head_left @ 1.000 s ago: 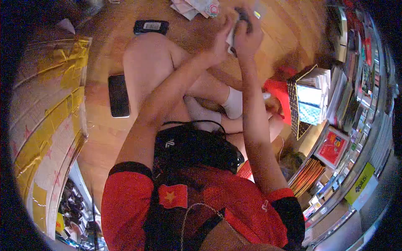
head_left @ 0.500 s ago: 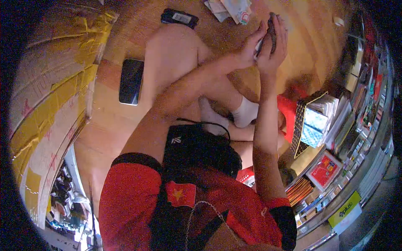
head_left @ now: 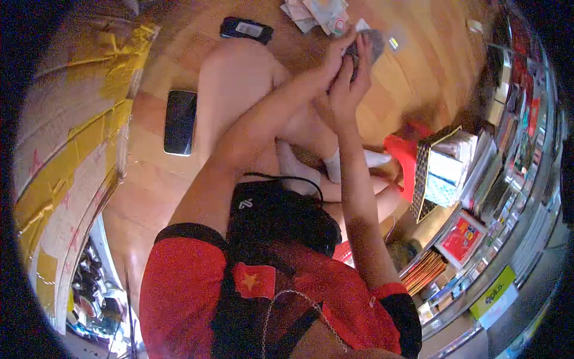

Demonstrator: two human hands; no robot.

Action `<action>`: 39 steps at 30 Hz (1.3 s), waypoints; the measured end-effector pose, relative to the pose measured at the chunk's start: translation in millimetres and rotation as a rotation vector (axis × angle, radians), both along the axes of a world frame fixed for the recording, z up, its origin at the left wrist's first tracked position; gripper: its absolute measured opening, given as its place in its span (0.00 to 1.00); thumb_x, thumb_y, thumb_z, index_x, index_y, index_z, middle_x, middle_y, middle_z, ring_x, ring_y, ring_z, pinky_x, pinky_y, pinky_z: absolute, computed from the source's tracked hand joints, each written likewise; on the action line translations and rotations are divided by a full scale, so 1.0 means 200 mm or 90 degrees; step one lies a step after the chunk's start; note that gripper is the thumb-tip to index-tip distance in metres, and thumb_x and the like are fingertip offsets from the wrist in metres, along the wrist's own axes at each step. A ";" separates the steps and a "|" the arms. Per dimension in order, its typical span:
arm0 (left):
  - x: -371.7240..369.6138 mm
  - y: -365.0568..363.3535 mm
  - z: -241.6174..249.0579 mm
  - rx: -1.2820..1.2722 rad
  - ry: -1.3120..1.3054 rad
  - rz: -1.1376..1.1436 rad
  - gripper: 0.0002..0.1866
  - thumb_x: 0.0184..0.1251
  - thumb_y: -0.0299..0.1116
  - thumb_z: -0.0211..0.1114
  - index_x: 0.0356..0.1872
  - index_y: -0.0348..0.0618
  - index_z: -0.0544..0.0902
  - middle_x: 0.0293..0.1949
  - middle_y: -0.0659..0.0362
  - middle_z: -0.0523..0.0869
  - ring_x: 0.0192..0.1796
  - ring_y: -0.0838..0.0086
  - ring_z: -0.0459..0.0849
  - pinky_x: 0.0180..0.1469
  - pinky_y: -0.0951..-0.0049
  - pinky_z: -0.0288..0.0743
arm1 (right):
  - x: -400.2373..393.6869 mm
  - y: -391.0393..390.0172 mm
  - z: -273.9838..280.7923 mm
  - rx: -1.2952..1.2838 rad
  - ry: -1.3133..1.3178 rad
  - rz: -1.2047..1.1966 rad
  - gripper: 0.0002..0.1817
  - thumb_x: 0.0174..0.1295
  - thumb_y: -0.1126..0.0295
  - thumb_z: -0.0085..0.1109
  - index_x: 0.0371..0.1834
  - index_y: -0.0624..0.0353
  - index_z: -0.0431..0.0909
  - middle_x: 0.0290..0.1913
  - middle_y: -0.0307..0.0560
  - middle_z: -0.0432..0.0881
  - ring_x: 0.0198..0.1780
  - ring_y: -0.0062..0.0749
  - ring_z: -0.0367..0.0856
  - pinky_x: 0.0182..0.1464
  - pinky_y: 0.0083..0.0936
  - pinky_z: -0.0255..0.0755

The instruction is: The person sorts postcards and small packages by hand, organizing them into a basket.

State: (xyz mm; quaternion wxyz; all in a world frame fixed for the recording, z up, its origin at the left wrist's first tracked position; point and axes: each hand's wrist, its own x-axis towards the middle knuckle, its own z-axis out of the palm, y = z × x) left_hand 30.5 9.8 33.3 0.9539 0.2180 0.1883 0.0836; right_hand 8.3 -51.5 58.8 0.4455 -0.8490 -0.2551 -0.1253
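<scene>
My left hand [head_left: 337,62] and my right hand [head_left: 348,90] meet above the floor, beyond my crossed legs. Between them they grip a dark grey, soft-looking item [head_left: 374,45], blurred, whose kind I cannot make out. My right fingers lie over its near side, while the left hand closes on it from the left. Something small and white [head_left: 361,25] shows at its upper edge. Just left of the hands lie several loose papers that look like banknotes [head_left: 317,14]. To the right of the item, a small pale card-like piece [head_left: 394,43] rests on the floor.
A black pack with a white label [head_left: 246,30] and a phone [head_left: 180,122] lie by my left knee. Taped cardboard [head_left: 78,137] stands at the left. Along the right are a red object [head_left: 402,164], a patterned box of papers [head_left: 426,179] and crowded shelves [head_left: 508,197].
Both hands have shifted left and slightly down in view, and turned. More of the grey item now shows past the fingers. The small card-like piece has come into sight on the floor.
</scene>
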 end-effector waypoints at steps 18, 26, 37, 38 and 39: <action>-0.01 -0.10 -0.05 0.159 0.061 -0.234 0.23 0.63 0.53 0.55 0.47 0.43 0.76 0.38 0.60 0.82 0.40 0.73 0.81 0.43 0.71 0.74 | 0.83 -0.44 -0.32 0.111 0.223 -0.122 0.31 0.65 0.54 0.46 0.67 0.59 0.56 0.64 0.60 0.64 0.64 0.47 0.64 0.64 0.35 0.57; 0.05 0.01 -0.08 0.078 0.140 -0.032 0.21 0.66 0.46 0.54 0.51 0.40 0.75 0.42 0.59 0.82 0.41 0.71 0.81 0.46 0.68 0.74 | 0.31 -0.60 -0.16 -0.146 0.126 0.000 0.25 0.62 0.69 0.52 0.63 0.59 0.64 0.67 0.54 0.61 0.69 0.43 0.57 0.68 0.31 0.50; 0.06 0.02 -0.33 0.336 0.159 -0.089 0.12 0.61 0.32 0.61 0.42 0.36 0.80 0.40 0.57 0.83 0.41 0.75 0.81 0.45 0.74 0.73 | -1.00 -1.84 0.18 -0.116 0.157 -0.598 0.15 0.66 0.67 0.45 0.46 0.65 0.77 0.41 0.48 0.82 0.43 0.32 0.79 0.47 0.28 0.71; 0.05 0.02 -0.35 0.356 0.145 -0.099 0.12 0.60 0.32 0.61 0.42 0.36 0.80 0.40 0.57 0.83 0.41 0.75 0.81 0.45 0.73 0.73 | -1.02 -1.92 0.21 -0.063 0.162 -0.635 0.16 0.66 0.65 0.46 0.47 0.65 0.76 0.42 0.47 0.81 0.43 0.31 0.79 0.47 0.28 0.71; 0.05 0.02 -0.35 0.377 0.131 -0.105 0.12 0.60 0.31 0.62 0.43 0.36 0.79 0.39 0.57 0.84 0.41 0.76 0.81 0.46 0.73 0.73 | -1.00 -1.99 0.22 -0.007 0.167 -0.666 0.17 0.65 0.64 0.48 0.48 0.65 0.75 0.43 0.46 0.81 0.43 0.30 0.79 0.47 0.27 0.71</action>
